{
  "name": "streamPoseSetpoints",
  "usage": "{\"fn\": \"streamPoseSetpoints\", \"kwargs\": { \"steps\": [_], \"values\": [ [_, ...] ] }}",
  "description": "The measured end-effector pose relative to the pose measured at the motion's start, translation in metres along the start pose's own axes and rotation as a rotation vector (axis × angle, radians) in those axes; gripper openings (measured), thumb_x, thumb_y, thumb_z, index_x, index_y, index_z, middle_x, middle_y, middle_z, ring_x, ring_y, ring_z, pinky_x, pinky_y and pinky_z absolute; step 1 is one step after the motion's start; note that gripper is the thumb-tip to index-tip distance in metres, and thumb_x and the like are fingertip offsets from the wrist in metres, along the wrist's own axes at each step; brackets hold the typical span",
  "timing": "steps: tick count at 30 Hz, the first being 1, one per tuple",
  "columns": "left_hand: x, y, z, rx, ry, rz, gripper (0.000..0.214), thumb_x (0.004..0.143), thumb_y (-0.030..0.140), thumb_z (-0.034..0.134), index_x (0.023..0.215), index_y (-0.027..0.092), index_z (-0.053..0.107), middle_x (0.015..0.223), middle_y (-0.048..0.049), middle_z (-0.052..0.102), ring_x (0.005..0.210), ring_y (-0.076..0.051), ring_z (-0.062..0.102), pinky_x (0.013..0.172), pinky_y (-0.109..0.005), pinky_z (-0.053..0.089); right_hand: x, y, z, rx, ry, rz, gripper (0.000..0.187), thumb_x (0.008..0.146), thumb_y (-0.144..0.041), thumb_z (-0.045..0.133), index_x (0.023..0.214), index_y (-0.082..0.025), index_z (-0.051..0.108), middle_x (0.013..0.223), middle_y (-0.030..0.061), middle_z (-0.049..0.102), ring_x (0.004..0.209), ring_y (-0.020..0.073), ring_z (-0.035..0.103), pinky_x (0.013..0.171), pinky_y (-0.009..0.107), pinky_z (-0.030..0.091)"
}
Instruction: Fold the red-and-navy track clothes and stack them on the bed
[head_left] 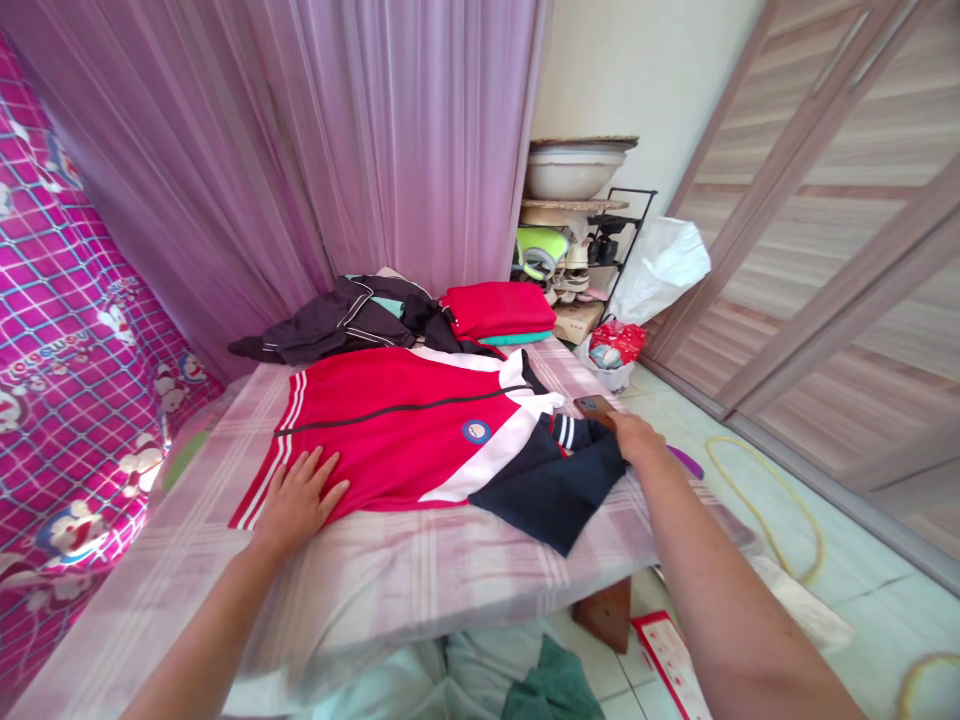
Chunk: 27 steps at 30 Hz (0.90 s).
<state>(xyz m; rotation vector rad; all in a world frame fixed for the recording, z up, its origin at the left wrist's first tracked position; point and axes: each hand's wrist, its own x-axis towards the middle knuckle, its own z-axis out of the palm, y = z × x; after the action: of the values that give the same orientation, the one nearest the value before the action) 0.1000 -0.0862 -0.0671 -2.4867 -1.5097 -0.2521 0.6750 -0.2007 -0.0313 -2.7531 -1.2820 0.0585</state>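
Observation:
A red, white and navy jacket (397, 425) lies spread on a low table covered with a pale plaid cloth (390, 580). My left hand (300, 498) rests flat on the jacket's red hem, fingers spread. My right hand (632, 437) reaches to the jacket's navy sleeve (555, 485) at the table's right edge; its fingers are curled by the striped cuff, with a dark phone (595, 408) just beyond them. Whether the hand grips the cuff or the phone is unclear.
Behind the jacket lie a dark crumpled garment (337, 320) and a folded red stack (499, 308). A purple curtain (337, 140) hangs at the back. A shoe rack (577, 250), white bag (660, 262) and wooden sliding doors (840, 250) stand on the right. Clothes lie on the floor (555, 685).

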Motion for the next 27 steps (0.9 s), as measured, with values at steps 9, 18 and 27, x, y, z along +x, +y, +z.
{"fn": "streamPoseSetpoints", "kwargs": {
  "steps": [9,18,27],
  "values": [
    [0.0,0.007,-0.006,-0.049,0.036,-0.032,0.055,0.092,0.049,0.045,0.138,0.023,0.059,0.149,-0.0138,0.052,0.137,-0.033,0.048,0.115,-0.053,0.03,0.015,0.019,-0.012,0.03,-0.094,-0.206,0.039,0.091,-0.032,0.05,0.122,-0.021,0.07,0.119,0.0115,0.073,0.107,0.0276,0.067,0.088,0.036,0.052],
    [0.0,0.004,-0.003,-0.028,0.032,-0.016,0.057,0.091,0.051,0.042,0.138,0.023,0.059,0.146,-0.0136,0.056,0.135,-0.034,0.049,0.114,-0.053,0.031,0.042,0.056,-0.041,0.214,-0.063,-0.107,0.042,0.096,-0.031,0.037,0.096,-0.017,0.077,0.103,0.0103,0.077,0.099,0.0233,0.069,0.084,0.03,0.051],
    [-0.001,0.002,0.0,-0.049,0.059,0.007,0.057,0.091,0.052,0.04,0.137,0.026,0.06,0.143,-0.012,0.059,0.134,-0.035,0.049,0.113,-0.055,0.032,0.047,0.062,-0.044,0.236,-0.051,-0.069,0.042,0.097,-0.031,0.036,0.103,-0.018,0.075,0.105,0.01,0.076,0.099,0.0228,0.068,0.084,0.029,0.05]
  ]
}}
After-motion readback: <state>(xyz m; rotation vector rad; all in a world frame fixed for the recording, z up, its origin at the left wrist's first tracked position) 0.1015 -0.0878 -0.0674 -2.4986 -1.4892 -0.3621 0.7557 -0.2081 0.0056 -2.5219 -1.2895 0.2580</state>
